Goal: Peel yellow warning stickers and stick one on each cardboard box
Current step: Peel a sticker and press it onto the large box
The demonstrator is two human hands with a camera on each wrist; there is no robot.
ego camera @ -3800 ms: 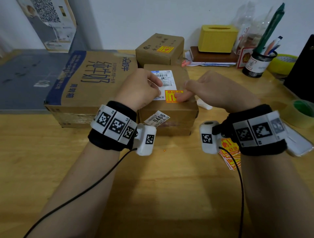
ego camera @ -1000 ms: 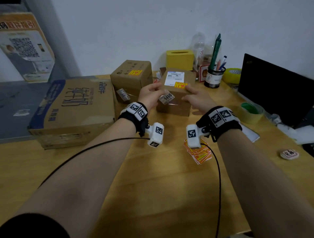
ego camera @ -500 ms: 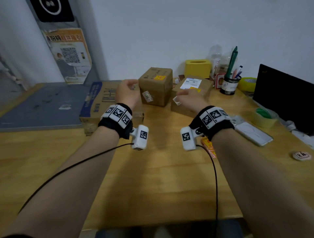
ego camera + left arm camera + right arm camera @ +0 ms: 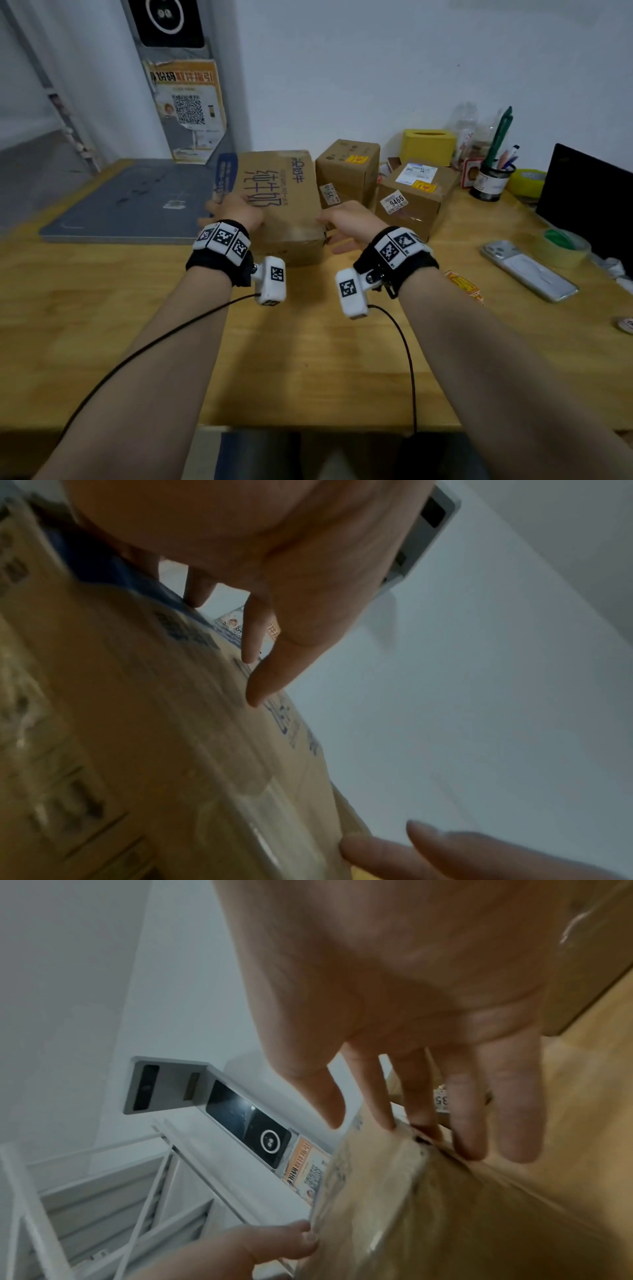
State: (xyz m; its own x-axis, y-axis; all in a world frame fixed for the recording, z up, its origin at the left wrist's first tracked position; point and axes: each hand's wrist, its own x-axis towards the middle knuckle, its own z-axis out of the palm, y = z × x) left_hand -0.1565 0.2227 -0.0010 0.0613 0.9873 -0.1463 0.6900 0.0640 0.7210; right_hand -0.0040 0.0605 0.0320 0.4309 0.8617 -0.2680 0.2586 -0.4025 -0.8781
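Observation:
A large cardboard box point(image 4: 277, 202) with blue print and no yellow sticker showing stands at the table's middle, its short end toward me. My left hand point(image 4: 233, 210) presses its left side with straight fingers point(image 4: 260, 683). My right hand point(image 4: 342, 221) touches the near right corner with straight fingertips point(image 4: 469, 1123). The same box fills the left wrist view point(image 4: 137, 723) and the right wrist view point(image 4: 445, 1218). Two small boxes behind, one point(image 4: 347, 171) and the other point(image 4: 418, 195), each carry a yellow sticker. A stack of yellow stickers point(image 4: 464, 284) lies by my right forearm.
A grey mat point(image 4: 130, 202) lies at the left. At the right are a phone point(image 4: 527, 270), a tape roll point(image 4: 561, 246) and a black monitor point(image 4: 589, 202). A pen cup point(image 4: 491, 181) and a yellow tissue box point(image 4: 428, 145) stand at the back.
Both hands left the small stickered box at the back right and went to the large box. That box has turned and slid toward the table's middle.

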